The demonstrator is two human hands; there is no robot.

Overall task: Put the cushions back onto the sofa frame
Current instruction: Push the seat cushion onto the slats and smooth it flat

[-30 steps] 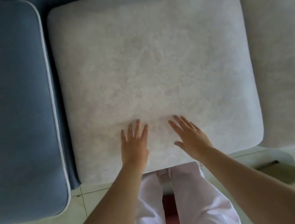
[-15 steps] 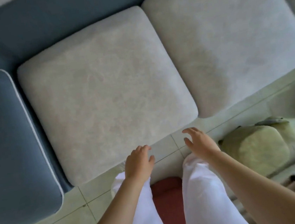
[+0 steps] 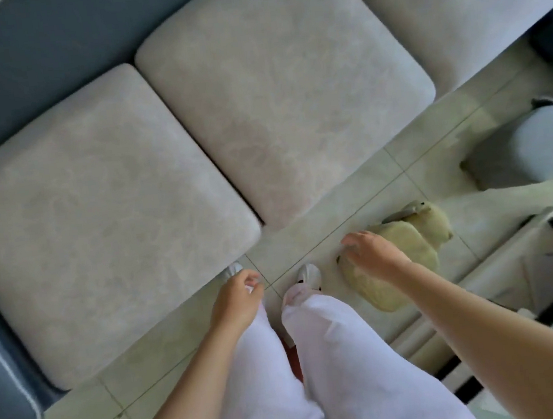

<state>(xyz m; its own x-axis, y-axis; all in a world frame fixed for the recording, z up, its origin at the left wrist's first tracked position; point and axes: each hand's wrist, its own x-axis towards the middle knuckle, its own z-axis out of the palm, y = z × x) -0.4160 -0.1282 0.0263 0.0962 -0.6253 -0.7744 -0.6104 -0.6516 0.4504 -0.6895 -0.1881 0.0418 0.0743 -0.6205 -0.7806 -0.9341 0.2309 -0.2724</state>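
left seat cushion point(image 3: 99, 236) sitting on sofa frame point(image 3: 27, 58), edge touching middle seat cushion point(image 3: 290, 97) | left hand point(image 3: 237, 300) hanging loosely curled, holding nothing, at its front corner | right hand point(image 3: 369, 253) hovering relaxed, empty, over floor pillow point(image 3: 408, 256) to its right

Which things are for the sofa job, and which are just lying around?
For the job:
- left seat cushion, middle seat cushion, right seat cushion
- blue sofa frame
- perhaps the yellow soft thing on the floor, if it is a cushion

Just lying about:
- grey-blue round thing on the floor
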